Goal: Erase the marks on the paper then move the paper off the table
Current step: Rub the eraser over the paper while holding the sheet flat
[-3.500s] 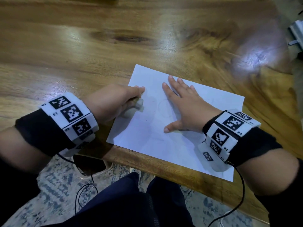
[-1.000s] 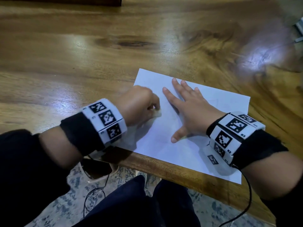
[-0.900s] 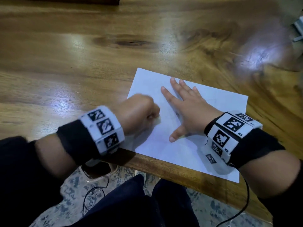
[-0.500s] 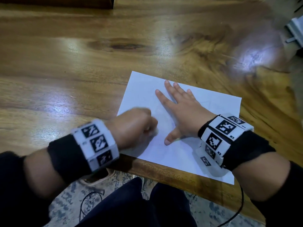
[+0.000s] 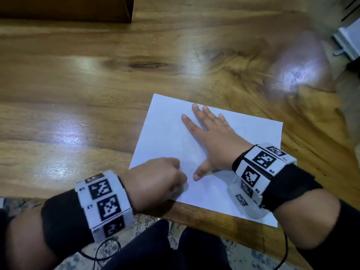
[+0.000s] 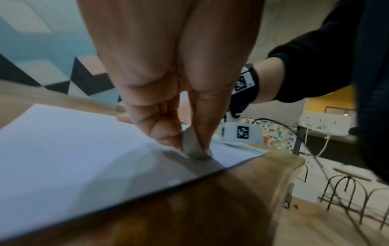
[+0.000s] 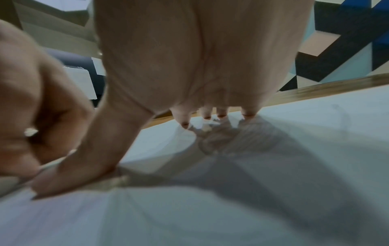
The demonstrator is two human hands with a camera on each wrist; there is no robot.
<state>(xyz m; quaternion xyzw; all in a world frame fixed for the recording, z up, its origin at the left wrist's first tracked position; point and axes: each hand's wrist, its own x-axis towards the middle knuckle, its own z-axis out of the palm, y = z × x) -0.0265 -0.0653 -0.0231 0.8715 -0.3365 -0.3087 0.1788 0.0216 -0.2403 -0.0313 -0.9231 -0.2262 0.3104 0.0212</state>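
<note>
The surface [image 5: 81,78] in front of me is glossy varnished wood with a dark knot [image 5: 145,65] in the grain and pale glare patches on it, and its near edge runs just above my knees. Below that edge I see a mottled grey-blue rug [image 5: 153,227] and a black cable [image 5: 101,248]. Behind the far side, the left wrist view shows a wall painted in blue, black, white and pink triangles [image 6: 42,55], and off to the right a strip of small multicoloured tiles [image 6: 275,133] and a wire rack [image 6: 347,188] on the floor. The paper [image 5: 167,137] lies flat at the near edge of the surface, skewed to it. My right hand [image 5: 212,139] is spread flat on the sheet, fingers splayed and pressing it down. My left hand [image 5: 155,182] is curled, pinching a small white eraser [image 6: 192,146] whose tip touches the paper near its lower left corner. From above the eraser is almost wholly hidden under my knuckles. The pencil marks [image 7: 212,146] are faint and smeared by blur; I cannot make out their shape. A white object [image 5: 348,41] at the top right is cut off by the frame.
</note>
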